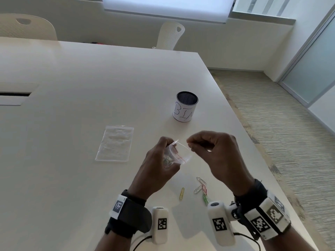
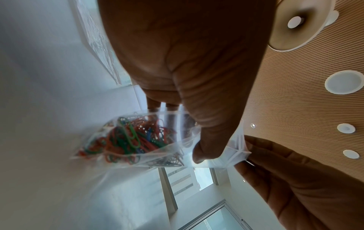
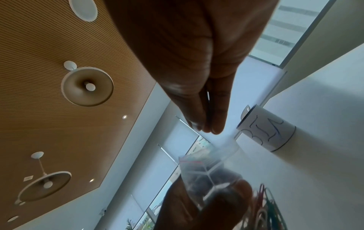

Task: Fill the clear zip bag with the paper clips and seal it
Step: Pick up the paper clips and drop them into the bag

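Spanning white table (image 1: 90,73), two chairs (image 1: 171,35) behind; left hand (image 1: 159,163) grips clip-filled zip bag (image 1: 179,153), right hand (image 1: 215,151) pinches a clip; five loose paper clips (image 1: 201,187), one flat spare bag (image 1: 115,143), one cup (image 1: 185,106).

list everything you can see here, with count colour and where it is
zip bag: one, clear with a red zip line, held above the table, coloured paper clips inside
loose paper clips: about five; silver, red, green, yellow; on the table near the person
flat plastic bag: one, clear, lying on the table left of the hands
mesh cup: one, black with a white handwritten label, upright beyond the hands
table: one, white
chairs: two, white, at the far side
left hand: grips the zip bag
right hand: pinches something thin at the bag's mouth, perhaps a clip
wrist bands and cameras: on both wrists
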The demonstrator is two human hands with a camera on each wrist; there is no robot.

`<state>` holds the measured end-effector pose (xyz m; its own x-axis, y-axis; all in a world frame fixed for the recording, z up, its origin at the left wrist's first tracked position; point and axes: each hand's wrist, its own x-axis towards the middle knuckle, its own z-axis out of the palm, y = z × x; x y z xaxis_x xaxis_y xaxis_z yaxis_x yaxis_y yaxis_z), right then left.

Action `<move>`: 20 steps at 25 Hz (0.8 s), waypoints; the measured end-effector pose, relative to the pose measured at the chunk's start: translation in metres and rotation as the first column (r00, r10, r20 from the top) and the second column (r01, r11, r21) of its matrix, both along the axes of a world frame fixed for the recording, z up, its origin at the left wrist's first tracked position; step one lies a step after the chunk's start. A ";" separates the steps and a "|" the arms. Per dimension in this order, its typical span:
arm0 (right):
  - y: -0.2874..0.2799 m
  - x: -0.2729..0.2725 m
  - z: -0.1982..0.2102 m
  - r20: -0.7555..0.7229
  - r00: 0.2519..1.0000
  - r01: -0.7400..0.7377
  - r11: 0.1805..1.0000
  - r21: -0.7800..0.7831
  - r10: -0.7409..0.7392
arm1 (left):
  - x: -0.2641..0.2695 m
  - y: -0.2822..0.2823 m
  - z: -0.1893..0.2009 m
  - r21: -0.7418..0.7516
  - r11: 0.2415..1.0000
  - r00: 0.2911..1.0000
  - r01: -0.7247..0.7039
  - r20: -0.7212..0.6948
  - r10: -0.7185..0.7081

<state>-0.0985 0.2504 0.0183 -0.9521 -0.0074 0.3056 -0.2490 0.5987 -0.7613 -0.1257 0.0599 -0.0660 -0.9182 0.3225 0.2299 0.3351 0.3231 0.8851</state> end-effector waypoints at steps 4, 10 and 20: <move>0.031 -0.001 -0.020 0.061 0.998 0.011 0.991 0.132 -0.019 | 0.000 0.000 -0.001 -0.006 1.000 1.000 -0.002 -0.004 0.002; 0.051 0.034 -0.072 0.366 0.920 -0.309 0.837 0.451 0.142 | -0.001 0.000 -0.002 -0.008 1.000 1.000 0.000 0.002 0.000; 0.050 0.045 -0.070 0.451 0.889 -0.286 0.869 0.404 0.083 | -0.001 0.000 -0.001 -0.015 1.000 1.000 0.003 0.008 -0.002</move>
